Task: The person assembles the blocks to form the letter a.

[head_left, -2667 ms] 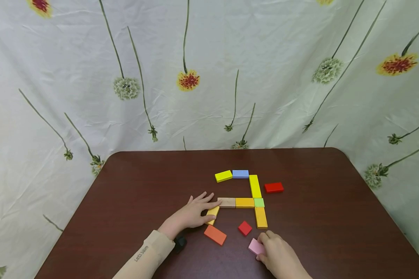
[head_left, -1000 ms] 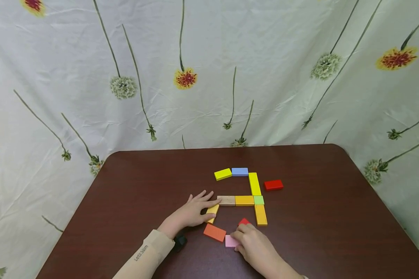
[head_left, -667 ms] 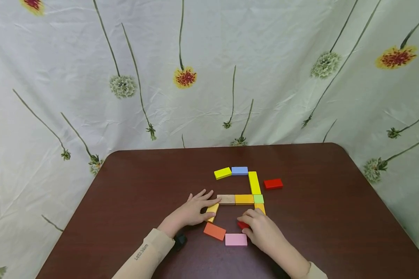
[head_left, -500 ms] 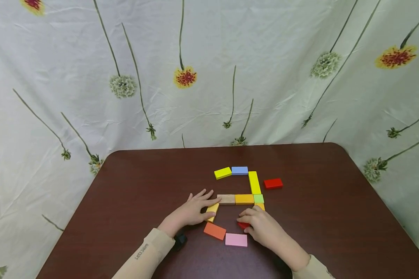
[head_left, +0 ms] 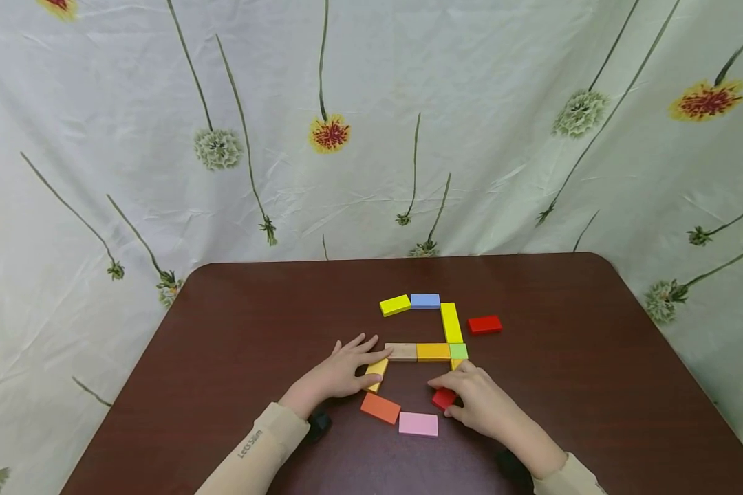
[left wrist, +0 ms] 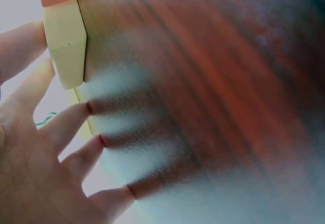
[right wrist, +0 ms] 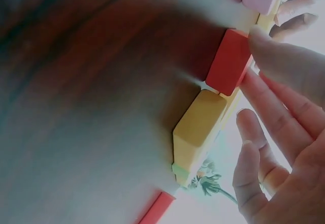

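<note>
My left hand (head_left: pixel 337 371) lies spread with straight fingers. Its thumb and index finger touch a pale yellow block (head_left: pixel 376 375), seen also in the left wrist view as a yellow block (left wrist: pixel 66 43). With thumb and fingers my right hand (head_left: pixel 479 399) pinches a small red block (head_left: pixel 443 399) on the table. In the right wrist view the thumb rests against this red block (right wrist: pixel 228 61). Just beyond it is an amber block (head_left: pixel 455 364), mostly covered by the right hand in the head view. An orange block (head_left: pixel 380 408) and a pink block (head_left: pixel 418 424) lie nearer the front, their corners nearly meeting.
A plain wood block (head_left: pixel 401 352), an amber one (head_left: pixel 433 352) and a green one (head_left: pixel 458 351) form a row. A long yellow block (head_left: pixel 451 323), a blue one (head_left: pixel 425 301) and a lime-yellow one (head_left: pixel 395 305) continue behind. A separate red block (head_left: pixel 485 324) lies right on the brown table (head_left: pixel 272 309).
My right hand brought the pink block left beside the orange one and let go of it. Then it took hold of the small red block and turned it, shifting it slightly right. The left hand stayed put.
</note>
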`<state>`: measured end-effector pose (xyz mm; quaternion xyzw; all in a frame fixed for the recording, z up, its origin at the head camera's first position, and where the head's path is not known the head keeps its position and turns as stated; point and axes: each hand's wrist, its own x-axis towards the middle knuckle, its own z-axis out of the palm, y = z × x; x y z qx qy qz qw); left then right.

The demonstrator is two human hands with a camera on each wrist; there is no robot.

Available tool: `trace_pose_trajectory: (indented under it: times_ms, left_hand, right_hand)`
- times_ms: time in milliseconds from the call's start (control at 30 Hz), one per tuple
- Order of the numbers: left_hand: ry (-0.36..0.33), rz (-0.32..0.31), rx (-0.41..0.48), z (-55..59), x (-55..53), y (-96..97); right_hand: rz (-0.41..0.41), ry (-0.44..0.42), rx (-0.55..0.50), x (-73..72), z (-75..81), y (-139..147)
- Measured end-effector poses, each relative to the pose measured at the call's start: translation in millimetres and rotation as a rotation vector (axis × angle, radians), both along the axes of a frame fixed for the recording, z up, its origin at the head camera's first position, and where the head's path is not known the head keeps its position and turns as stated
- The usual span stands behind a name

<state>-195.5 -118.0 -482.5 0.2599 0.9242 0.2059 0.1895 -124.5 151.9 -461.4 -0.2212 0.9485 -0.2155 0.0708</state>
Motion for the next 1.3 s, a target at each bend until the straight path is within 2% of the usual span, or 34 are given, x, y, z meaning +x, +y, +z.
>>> trace_pose_trajectory:
  times_ms: [533,633,833,967,1167,1300]
  left_hand:
    - [0.005,-0.005,-0.007,0.4,-1.1,-0.5]
    - [0.0,-0.008,-0.002,0.3,-1.1,-0.6]
    - [-0.006,-0.014,0.0,-0.6,-0.4,-1.4]
    - [-0.006,-0.018,0.008,-0.4,1.0,-1.8]
    - [-0.001,-0.021,0.024,2.3,2.4,-1.9]
    - [0.004,-0.025,0.021,1.9,2.1,-2.5]
  right_hand:
    - [0.037,0.017,-0.038,0.0,-2.4,8]
    - [0.002,0.031,-0.048,-4.3,-0.1,12]
    - [-0.162,0.132,-0.036,-26.4,9.3,27]
    - [-0.21,0.194,-0.004,-44.6,10.6,42]
    - [-0.276,0.163,0.036,-68.0,3.4,59]
    - [-0.279,0.131,0.083,-77.4,-2.2,64]
